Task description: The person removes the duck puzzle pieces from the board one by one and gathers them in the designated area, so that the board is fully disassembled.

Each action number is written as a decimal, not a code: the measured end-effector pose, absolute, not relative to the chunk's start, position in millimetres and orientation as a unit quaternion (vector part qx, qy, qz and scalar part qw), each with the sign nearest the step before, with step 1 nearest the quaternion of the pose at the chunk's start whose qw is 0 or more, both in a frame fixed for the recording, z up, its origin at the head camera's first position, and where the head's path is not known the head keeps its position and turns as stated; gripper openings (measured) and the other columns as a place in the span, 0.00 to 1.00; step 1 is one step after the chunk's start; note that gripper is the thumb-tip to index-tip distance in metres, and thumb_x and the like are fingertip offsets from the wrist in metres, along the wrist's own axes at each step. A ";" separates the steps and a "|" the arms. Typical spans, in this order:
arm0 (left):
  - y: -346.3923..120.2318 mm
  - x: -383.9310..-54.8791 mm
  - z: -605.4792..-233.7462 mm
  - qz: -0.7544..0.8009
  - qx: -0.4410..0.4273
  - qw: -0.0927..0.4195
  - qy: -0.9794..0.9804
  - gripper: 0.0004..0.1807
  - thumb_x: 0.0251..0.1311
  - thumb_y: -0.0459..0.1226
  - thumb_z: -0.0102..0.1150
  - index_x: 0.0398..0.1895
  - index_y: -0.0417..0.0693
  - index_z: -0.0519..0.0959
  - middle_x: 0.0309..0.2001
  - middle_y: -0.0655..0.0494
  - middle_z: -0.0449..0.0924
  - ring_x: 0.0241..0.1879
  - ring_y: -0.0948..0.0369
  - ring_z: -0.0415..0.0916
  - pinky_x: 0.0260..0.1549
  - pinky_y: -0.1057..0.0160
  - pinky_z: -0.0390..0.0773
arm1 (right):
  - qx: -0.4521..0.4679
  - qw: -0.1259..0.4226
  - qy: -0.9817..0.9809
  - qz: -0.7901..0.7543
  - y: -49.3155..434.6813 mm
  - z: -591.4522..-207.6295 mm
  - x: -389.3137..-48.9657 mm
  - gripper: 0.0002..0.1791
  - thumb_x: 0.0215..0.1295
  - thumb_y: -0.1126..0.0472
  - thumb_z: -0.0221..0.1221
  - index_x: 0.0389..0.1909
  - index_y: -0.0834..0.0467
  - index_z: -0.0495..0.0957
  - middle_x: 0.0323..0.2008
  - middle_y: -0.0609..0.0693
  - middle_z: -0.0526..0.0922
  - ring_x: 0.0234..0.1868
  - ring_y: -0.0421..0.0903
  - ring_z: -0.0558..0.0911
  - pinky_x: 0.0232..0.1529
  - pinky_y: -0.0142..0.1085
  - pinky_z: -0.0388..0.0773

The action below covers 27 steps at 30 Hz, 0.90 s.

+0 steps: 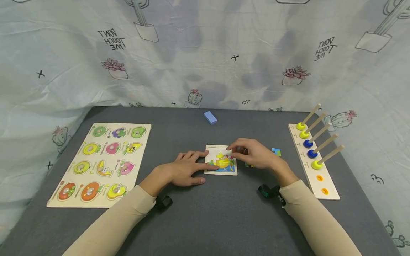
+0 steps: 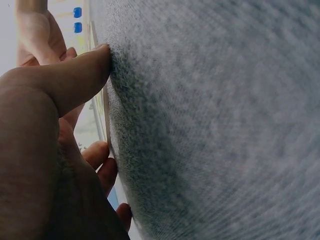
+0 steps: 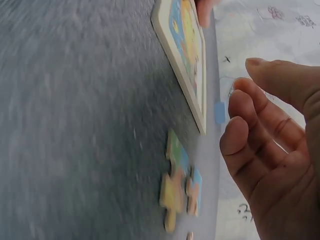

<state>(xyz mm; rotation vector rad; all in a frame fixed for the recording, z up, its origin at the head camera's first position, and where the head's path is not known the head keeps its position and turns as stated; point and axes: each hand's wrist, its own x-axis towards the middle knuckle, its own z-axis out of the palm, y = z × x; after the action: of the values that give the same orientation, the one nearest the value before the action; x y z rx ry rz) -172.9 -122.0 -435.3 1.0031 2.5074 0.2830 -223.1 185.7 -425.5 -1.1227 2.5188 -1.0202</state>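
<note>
A small wooden jigsaw tray (image 1: 211,153) lies in the middle of the table, partly filled with yellow and blue picture pieces (image 1: 224,164). My left hand (image 1: 184,171) lies spread at the tray's left side, the index finger reaching over its lower part. Over the tray's right edge is my right hand (image 1: 254,153), thumb and fingers loosely bent; in the right wrist view nothing shows between them. Loose jigsaw pieces (image 3: 172,195) lie on the table beside the tray. One blue-green piece (image 1: 276,152) shows beyond the right wrist; another is mostly hidden beneath that hand.
On the left lies a large wooden fruit puzzle board (image 1: 107,156). A wooden peg board (image 1: 323,188) with yellow and blue rings stands on the right. Toward the back is a blue block (image 1: 210,117). A printed cloth (image 1: 211,53) hangs behind the table.
</note>
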 end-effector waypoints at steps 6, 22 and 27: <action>-119.6 -174.5 -433.7 0.094 0.364 0.210 0.902 0.31 0.75 0.57 0.50 0.78 0.88 0.56 0.84 0.54 0.41 0.78 0.47 0.48 0.66 0.39 0.56 | -0.395 0.095 0.841 -0.359 174.5 -430.1 -222.5 0.14 0.73 0.65 0.62 0.57 0.59 0.82 0.44 0.47 0.82 0.34 0.44 0.80 0.37 0.39 0.78; -120.6 -172.1 -434.2 0.096 0.360 0.209 0.904 0.31 0.75 0.58 0.50 0.78 0.87 0.55 0.84 0.55 0.40 0.78 0.48 0.47 0.66 0.39 0.57 | -0.409 0.097 0.836 -0.352 157.8 -441.1 -225.6 0.14 0.75 0.64 0.60 0.58 0.58 0.81 0.45 0.47 0.82 0.37 0.41 0.79 0.40 0.39 0.77; -116.6 -170.1 -430.1 0.087 0.350 0.210 0.909 0.31 0.75 0.56 0.51 0.78 0.87 0.56 0.84 0.54 0.41 0.78 0.47 0.48 0.66 0.39 0.57 | -0.404 0.110 0.836 -0.355 157.1 -442.2 -225.4 0.15 0.75 0.65 0.59 0.59 0.58 0.80 0.46 0.49 0.82 0.36 0.42 0.78 0.40 0.39 0.76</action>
<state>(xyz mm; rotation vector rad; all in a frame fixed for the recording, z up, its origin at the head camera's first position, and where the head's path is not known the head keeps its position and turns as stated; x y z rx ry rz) -170.1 -116.6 -430.1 0.9733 2.5271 0.2421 -225.4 157.1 -442.2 -1.1865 2.4569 -1.0418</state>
